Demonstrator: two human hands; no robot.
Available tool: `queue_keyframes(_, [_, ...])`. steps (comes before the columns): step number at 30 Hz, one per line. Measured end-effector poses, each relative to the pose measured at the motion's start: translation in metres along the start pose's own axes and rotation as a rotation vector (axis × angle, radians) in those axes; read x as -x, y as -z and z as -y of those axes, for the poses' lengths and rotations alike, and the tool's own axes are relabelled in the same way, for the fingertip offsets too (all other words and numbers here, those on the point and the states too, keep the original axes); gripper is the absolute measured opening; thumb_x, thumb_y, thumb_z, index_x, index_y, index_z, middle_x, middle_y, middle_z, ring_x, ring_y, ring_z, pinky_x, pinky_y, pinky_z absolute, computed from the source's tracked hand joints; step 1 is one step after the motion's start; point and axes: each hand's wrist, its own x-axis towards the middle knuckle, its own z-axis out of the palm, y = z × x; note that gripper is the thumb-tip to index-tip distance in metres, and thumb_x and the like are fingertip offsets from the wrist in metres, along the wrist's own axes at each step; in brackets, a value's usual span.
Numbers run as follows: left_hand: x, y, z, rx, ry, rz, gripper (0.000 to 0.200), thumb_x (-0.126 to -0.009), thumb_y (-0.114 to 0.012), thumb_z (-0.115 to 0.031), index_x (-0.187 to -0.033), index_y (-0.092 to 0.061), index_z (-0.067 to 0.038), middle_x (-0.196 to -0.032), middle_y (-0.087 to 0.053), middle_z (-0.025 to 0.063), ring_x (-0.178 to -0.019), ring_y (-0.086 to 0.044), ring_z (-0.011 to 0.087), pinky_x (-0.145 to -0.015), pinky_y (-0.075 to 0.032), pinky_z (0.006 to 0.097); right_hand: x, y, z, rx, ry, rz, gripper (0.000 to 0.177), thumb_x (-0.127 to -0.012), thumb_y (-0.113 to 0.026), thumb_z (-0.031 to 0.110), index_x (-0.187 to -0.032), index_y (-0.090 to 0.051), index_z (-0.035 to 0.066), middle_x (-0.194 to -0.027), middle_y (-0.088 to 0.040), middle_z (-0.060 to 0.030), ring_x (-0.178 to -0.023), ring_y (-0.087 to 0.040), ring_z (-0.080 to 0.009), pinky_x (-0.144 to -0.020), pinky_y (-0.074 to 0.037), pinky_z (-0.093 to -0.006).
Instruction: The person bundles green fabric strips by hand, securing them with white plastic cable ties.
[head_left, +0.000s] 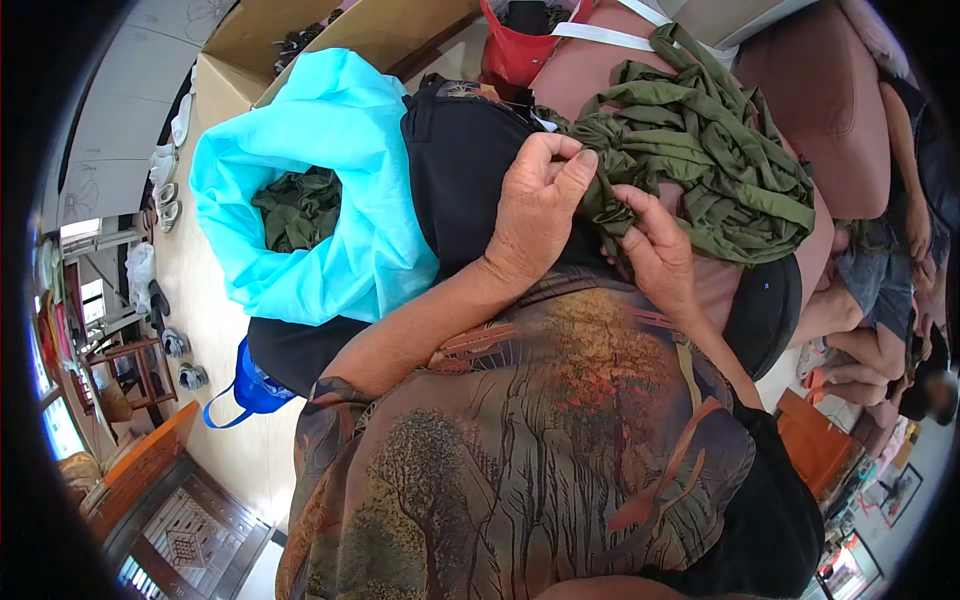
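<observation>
We observe even, bright daylight entering from the window [78, 229] at the left edge. Shadows are soft. Fisheye distortion bends the borders; black vignette fills the corners. The centre is sharp.

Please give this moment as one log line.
left hand: holds green strips | right hand: holds green strips | blue bag: open

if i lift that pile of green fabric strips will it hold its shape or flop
Likely floppy: the green fabric strips drape and bunch in tangled loops. Probably light, since the left hand pinches a bunch with fingertips alone. Being intertwined, they may drag up together.
</observation>
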Motion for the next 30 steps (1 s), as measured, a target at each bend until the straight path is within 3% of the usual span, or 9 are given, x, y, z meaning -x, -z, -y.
queue_keyframes(6, [-0.002,0.001,0.006,0.207,0.074,0.057,0.013,-0.098,-0.056,-0.016,-0.093,-0.053,-0.005,-0.074,-0.053,-0.0024,-0.068,-0.051,0.0026,-0.059,-0.046,0.0204,-0.001,-0.002,0.002,-0.084,-0.051,-0.035,0.035,-0.094,-0.046,-0.002,-0.128,-0.053,0.004,-0.093,-0.060,0.0033,-0.073,-0.051,-0.0024,-0.065,-0.043,-0.0180])
queue_keyframes(13, [0.000,0.000,0.002,0.418,0.213,0.104,0.008,-0.096,-0.054,-0.012,-0.091,-0.054,-0.006,-0.080,-0.056,-0.0010,-0.076,-0.056,0.0054,-0.069,-0.051,0.0243,0.000,0.001,0.000,-0.128,-0.094,-0.031,0.033,-0.096,-0.049,0.002,-0.129,-0.049,0.004,-0.090,-0.060,0.0027,-0.074,-0.052,-0.0033,-0.063,-0.041,-0.0172])
queue_keyframes(18, [-0.006,0.010,0.013,-0.016,0.180,0.300,0.006,-0.093,-0.058,-0.009,-0.089,-0.055,-0.007,-0.084,-0.054,-0.0029,-0.073,-0.051,0.0039,-0.071,-0.046,0.0210,-0.011,-0.018,0.011,-0.145,0.064,-0.220,0.034,-0.096,-0.050,0.002,-0.130,-0.045,0.002,-0.090,-0.062,0.0003,-0.076,-0.054,-0.0043,-0.064,-0.043,-0.0180])
queue_keyframes(22, [-0.009,0.013,0.000,-0.390,0.049,0.202,0.008,-0.087,-0.063,-0.001,-0.092,-0.058,-0.004,-0.082,-0.054,-0.0028,-0.075,-0.050,0.0026,-0.067,-0.044,0.0178,-0.014,-0.007,0.004,-0.101,0.012,-0.100,0.033,-0.095,-0.051,0.002,-0.128,-0.047,0.002,-0.089,-0.062,0.0001,-0.071,-0.053,-0.0034,-0.059,-0.042,-0.0176])
queue_keyframes(25, [-0.015,0.014,-0.016,-0.226,-0.097,0.092,0.016,-0.085,-0.066,0.002,-0.099,-0.060,-0.002,-0.080,-0.054,-0.0026,-0.073,-0.051,0.0029,-0.064,-0.044,0.0171,-0.019,-0.005,0.018,-0.124,-0.056,-0.020,0.033,-0.094,-0.052,0.002,-0.126,-0.048,0.002,-0.086,-0.061,0.0001,-0.066,-0.051,-0.0027,-0.055,-0.039,-0.0173])
queue_keyframes(26, [-0.017,0.020,-0.016,0.021,-0.060,0.193,0.017,-0.086,-0.066,-0.002,-0.103,-0.064,-0.001,-0.082,-0.057,-0.0014,-0.070,-0.053,0.0043,-0.064,-0.045,0.0182,-0.022,-0.005,0.018,-0.112,-0.039,0.012,0.033,-0.094,-0.052,0.002,-0.126,-0.049,0.002,-0.085,-0.061,0.0001,-0.064,-0.050,-0.0026,-0.053,-0.039,-0.0173])
queue_keyframes(30, [-0.017,0.037,-0.043,0.112,0.120,0.195,0.014,-0.090,-0.067,-0.014,-0.094,-0.069,-0.001,-0.082,-0.063,0.0007,-0.066,-0.056,0.0080,-0.062,-0.048,0.0218,-0.038,-0.010,0.026,-0.065,0.010,0.108,0.032,-0.092,-0.054,0.005,-0.124,-0.050,0.003,-0.081,-0.060,-0.0006,-0.060,-0.050,-0.0031,-0.052,-0.039,-0.0176])
